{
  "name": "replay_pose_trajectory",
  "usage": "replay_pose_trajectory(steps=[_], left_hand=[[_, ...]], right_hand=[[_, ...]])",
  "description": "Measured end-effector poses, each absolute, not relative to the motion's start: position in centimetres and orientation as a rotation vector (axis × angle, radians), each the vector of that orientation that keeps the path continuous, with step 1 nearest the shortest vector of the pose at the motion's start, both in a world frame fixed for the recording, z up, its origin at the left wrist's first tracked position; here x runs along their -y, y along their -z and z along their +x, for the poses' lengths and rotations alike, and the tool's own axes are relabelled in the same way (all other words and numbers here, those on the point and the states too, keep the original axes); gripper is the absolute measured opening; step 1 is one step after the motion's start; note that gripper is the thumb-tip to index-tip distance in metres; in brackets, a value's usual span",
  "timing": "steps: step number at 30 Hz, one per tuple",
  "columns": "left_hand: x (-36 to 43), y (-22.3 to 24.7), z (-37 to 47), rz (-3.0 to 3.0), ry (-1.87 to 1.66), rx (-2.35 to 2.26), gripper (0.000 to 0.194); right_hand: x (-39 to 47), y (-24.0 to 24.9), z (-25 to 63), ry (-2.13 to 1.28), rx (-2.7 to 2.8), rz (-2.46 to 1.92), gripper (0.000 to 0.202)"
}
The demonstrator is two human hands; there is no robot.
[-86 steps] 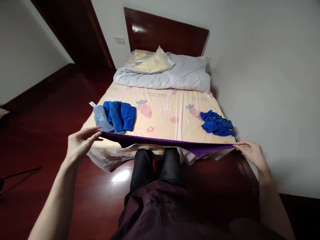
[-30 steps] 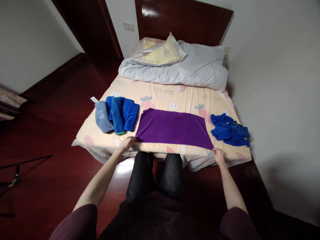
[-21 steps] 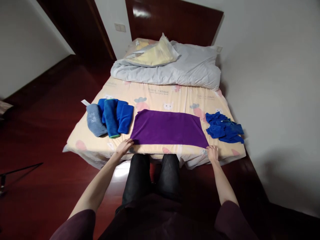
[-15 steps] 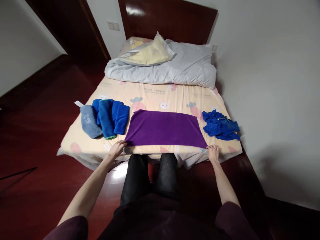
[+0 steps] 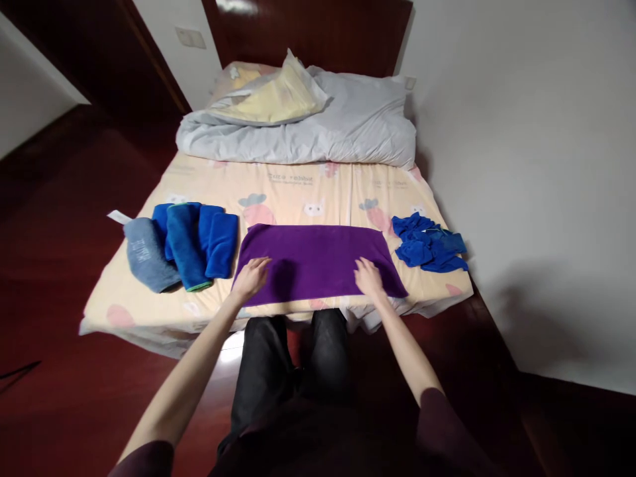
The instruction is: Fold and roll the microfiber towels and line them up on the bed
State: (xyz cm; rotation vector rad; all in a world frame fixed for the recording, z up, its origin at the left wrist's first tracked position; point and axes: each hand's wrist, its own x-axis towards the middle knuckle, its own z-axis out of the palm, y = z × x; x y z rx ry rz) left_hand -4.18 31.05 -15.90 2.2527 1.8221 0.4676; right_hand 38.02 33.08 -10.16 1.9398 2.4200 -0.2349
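Note:
A purple towel [image 5: 313, 262] lies spread flat at the near edge of the bed. Over its left part is my left hand [image 5: 252, 277], fingers loosely extended and nothing held. My right hand [image 5: 368, 277] is above the right part of the same towel, its fingers also apart. A dark shadow falls on the cloth beside each hand, and I cannot tell whether the fingertips touch it. Left of the towel sit several rolled or folded blue towels [image 5: 222, 245] and a grey-blue one [image 5: 146, 253] with lettering and a white tag. Crumpled blue cloths [image 5: 430, 244] are heaped on the right.
The bed [image 5: 199, 182] has a pale peach sheet printed with carrots and rabbits. A grey quilt [image 5: 358, 129] and a yellow-lined fold of bedding [image 5: 281, 99] lie near the dark headboard [image 5: 308, 30]. The white wall [image 5: 521, 165] runs close along the right side.
Both hands have let go of the towel's near corners and moved inward over the cloth. The towel stays spread out. The camera view has shifted slightly.

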Motion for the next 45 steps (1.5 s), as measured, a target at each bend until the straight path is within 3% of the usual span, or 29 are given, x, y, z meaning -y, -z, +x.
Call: replay_pose_trajectory(steps=[5,10,16,26,31,40,45], left_hand=[[-32.3,20.5,4.0,2.073,-0.644,-1.894,0.057],[-30.3,25.4,5.1,2.037,-0.738,-1.932,0.061],[-30.6,25.5,4.8,1.999,-0.835,-1.962,0.057],[-30.6,25.3,5.1,1.980,-0.857,-1.984,0.055],[-30.6,25.3,5.1,1.963,-0.832,-1.983,0.057],[-30.6,25.2,5.4,1.944,-0.815,-1.956,0.065],[-30.6,25.2,5.4,1.920,-0.814,-1.964,0.067]], right_hand=[[-35.8,14.0,22.4,0.540,-3.049,1.683,0.050],[-35.3,20.9,18.4,0.853,-3.006,1.491,0.051],[-36.7,22.9,22.7,0.752,-3.026,1.450,0.054],[-43.7,22.2,41.0,0.391,-2.560,2.054,0.061],[-44.3,22.6,44.6,0.299,-2.471,2.154,0.062],[-54.5,18.7,48.4,0.275,-2.260,2.488,0.042],[-61.1,17.5,51.0,0.660,-2.084,2.242,0.031]])
